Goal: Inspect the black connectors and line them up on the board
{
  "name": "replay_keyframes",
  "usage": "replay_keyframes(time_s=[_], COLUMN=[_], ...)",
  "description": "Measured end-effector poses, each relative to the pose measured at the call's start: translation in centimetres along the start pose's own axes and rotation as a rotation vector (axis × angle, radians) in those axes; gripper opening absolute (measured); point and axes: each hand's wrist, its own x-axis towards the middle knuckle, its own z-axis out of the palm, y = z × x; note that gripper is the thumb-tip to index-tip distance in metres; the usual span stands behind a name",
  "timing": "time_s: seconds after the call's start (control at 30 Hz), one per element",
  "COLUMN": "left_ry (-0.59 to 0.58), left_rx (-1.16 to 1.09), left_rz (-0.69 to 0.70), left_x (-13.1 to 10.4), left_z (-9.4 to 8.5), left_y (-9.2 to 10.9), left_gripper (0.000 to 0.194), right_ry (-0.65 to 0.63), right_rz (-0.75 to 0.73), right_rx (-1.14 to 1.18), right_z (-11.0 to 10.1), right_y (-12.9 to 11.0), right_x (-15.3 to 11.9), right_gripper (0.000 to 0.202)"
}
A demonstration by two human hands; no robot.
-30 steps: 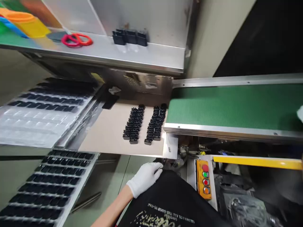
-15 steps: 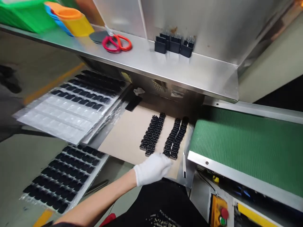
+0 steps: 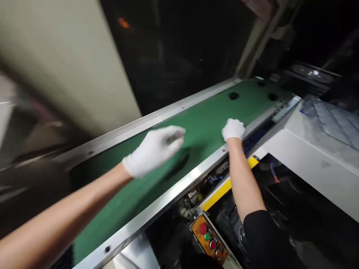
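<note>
Both hands wear white gloves. Over the middle of the green conveyor belt [image 3: 202,116] hovers my left hand [image 3: 154,151], its fingers loosely curved, with a gap between thumb and fingers and nothing visible in it. My right hand [image 3: 233,129] is farther along, close to the belt's near rail, its back toward me and its fingers curled. What it may hold is hidden. Beyond it, a small black part [image 3: 233,96] lies on the belt, blurred. Another black part [image 3: 272,97] is to its right, and a third dark part [image 3: 260,83] is farther away.
Metal rails [image 3: 179,188] edge the belt. An orange control box [image 3: 209,241] with several buttons sits below it, by a yellow strip [image 3: 217,195]. At right, a clear plastic tray [image 3: 331,119] rests on a white surface. A pale panel [image 3: 64,63] stands behind the belt at left.
The view has swung right, from the cardboard with rows of black parts to the conveyor. The gloved hand seen at those rows is gone from there; both hands are now over the belt.
</note>
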Motion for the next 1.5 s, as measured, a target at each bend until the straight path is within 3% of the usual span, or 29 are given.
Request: replay_keyframes(time_s=[0.07, 0.17, 0.3, 0.37, 0.47, 0.57, 0.63, 0.73, 0.8, 0.9, 0.97, 1.03, 1.1, 1.17, 1.27, 1.37, 1.5], left_ry=[-0.042, -0.13, -0.129, -0.142, -0.214, -0.257, -0.26, -0.224, -0.147, 0.017, 0.166, 0.33, 0.495, 0.639, 0.826, 0.953, 0.994], left_rx=[0.076, 0.271, 0.324, 0.325, 0.348, 0.353, 0.346, 0.234, -0.101, -0.798, -1.088, -1.26, -1.351, -1.395, -1.371, -1.281, -1.221], left_rz=[0.04, 0.075, -0.022, -0.028, -0.008, 0.012, 0.013, -0.025, -0.089, -0.17, -0.242, -0.324, -0.378, -0.405, -0.425, -0.442, -0.453], left_x=[10.0, 22.4, 34.3, 38.1, 41.3, 41.8, 40.6, 35.8, 29.7, 16.5, 6.6, -2.5, -9.7, -15.4, -22.5, -29.7, -38.8], left_z=[4.6, 11.0, 17.0, 19.2, 21.5, 22.2, 21.5, 18.6, 15.7, 10.6, 7.5, 5.2, 3.6, 2.1, -0.2, -2.6, -6.1], left_y=[1.8, 4.5, 6.7, 7.5, 8.1, 8.1, 7.8, 6.5, 5.1, 3.0, 2.1, 2.0, 2.5, 3.2, 3.7, 3.3, 1.4], left_gripper=[0.051, 0.074, 0.078, 0.074, 0.064, 0.058, 0.059, 0.06, 0.061, 0.057, 0.051, 0.051, 0.055, 0.057, 0.055, 0.05, 0.048], right_ry=[-0.012, -0.017, -0.015, -0.004, -0.003, 0.025, 0.042, -0.011, -0.033, 0.037, 0.05, -0.047, -0.254, -0.527, -0.855, -0.947, -0.888], right_rz=[0.083, 0.038, 0.011, 0.008, -0.01, -0.046, -0.043, 0.012, 0.018, -0.063, -0.138, -0.25, -0.392, -0.493, -0.491, -0.45, -0.466], right_rx=[0.0, 0.083, 0.187, 0.229, 0.249, 0.28, 0.308, 0.263, 0.234, 0.439, 0.762, 1.165, 1.576, 1.901, 2.109, 2.083, 1.931], right_z=[0.6, 1.6, 2.5, 3.0, 3.9, 4.2, 3.8, 2.9, 2.4, 2.3, 2.3, 2.2, 2.2, 2.2, 2.1, 2.3, 2.4], right_y=[2.5, 2.1, 1.2, 1.4, 1.6, 1.5, 1.3, 1.4, 1.8, 2.5, 2.0, -0.1, -3.6, -7.7, -12.9, -16.6, -20.9], right_x=[1.0, 1.3, 1.2, 1.5, 2.0, 2.0, 1.7, 1.4, 1.8, 2.7, 2.3, -0.2, -5.6, -13.3, -25.8, -35.2, -43.4], right_gripper=[0.026, 0.034, 0.039, 0.038, 0.036, 0.033, 0.034, 0.032, 0.029, 0.038, 0.044, 0.047, 0.046, 0.045, 0.047, 0.05, 0.048])
